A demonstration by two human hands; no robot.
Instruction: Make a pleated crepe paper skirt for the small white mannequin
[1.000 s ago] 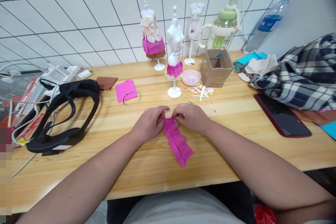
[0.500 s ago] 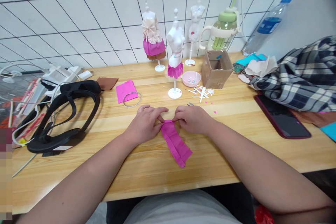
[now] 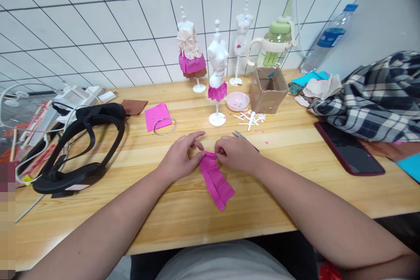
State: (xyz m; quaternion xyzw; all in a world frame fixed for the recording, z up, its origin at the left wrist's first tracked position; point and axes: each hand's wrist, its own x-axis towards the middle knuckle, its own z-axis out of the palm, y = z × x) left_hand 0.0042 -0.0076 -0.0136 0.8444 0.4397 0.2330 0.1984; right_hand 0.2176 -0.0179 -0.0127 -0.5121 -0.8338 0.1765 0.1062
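Note:
A folded magenta strip (image 3: 217,183), thin and creased like crepe paper or cloth, lies slantwise on the table below my hands. My right hand (image 3: 234,152) pinches its upper right corner, the other fingers curled in. At the upper left corner, the thumb of my left hand (image 3: 182,156) touches the strip while its index finger stretches out, apart from the thumb. Partly under my right hand lie small scissors (image 3: 241,135), tips pointing left. Beyond the hands stands a white mini dress form (image 3: 218,59) wearing a gathered magenta skirt (image 3: 217,92).
Behind stand a dressed form (image 3: 192,52) and a bare one (image 3: 242,35). Nearby are a pink bowl (image 3: 236,108), a cardboard box (image 3: 267,100), white paper scraps (image 3: 251,119), a magenta square (image 3: 157,113) and a wire ring (image 3: 164,134). A black headset (image 3: 98,168) lies left; a phone (image 3: 351,153), right.
My left index finger has lifted and stretched farther from the thumb. The right hand keeps its pinch on the strip. More of the scissors shows, and the view has shifted slightly.

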